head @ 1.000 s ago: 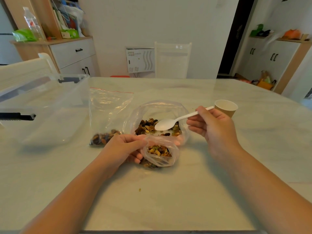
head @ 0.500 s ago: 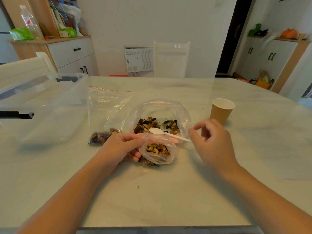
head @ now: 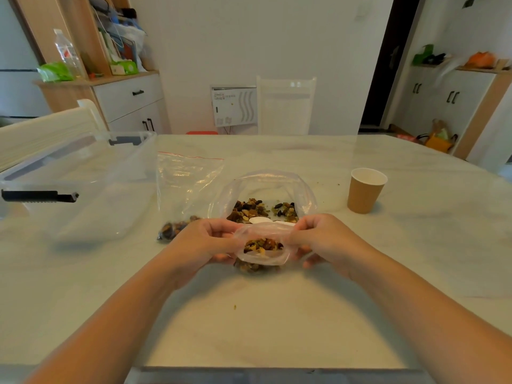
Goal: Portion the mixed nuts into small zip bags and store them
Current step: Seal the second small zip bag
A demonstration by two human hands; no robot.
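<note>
**Small bag pinched at both ends of its mouth, spoon parked in big bag**

Held near table (head: 277,328) centre, just in front of big open bag (head: 266,178): small zip bag (head: 261,254), part-filled w/ mixed nuts (head: 263,243). Mouth faced up and toward camera; rim stretched into a wide oval, long axis running left–right. Bottom of bag resting on or just above tabletop, can't tell which.

Left hand (head: 205,239) clamped on left end of rim, thumb on top, fingers curled under. Right hand (head: 324,236) clamped on right end of same rim, thumb and forefinger pinching plastic, other fingers curled below.

White spoon (head: 260,220) lay inside big bag on remaining nuts, bowl toward left, handle mostly hidden behind small bag's rim and right hand. Big bag's mouth rolled open, facing up.

Further left: another zip bag (head: 188,184) flat on table, red seal strip at far edge, nuts gathered at near end, long axis near–far. Clear storage bin (head: 83,176) at far left w/ black latch. Paper cup (head: 365,189) upright to right, well apart from bags.

Vs. 1 s ago: right hand no longer gripping spoon over big bag; spoon dropped into that bag by 0.5 s ago, right hand then free in the air. Now moved over to small bag's rim. Left hand kept its grip throughout; mouth pulled wider than before.
</note>
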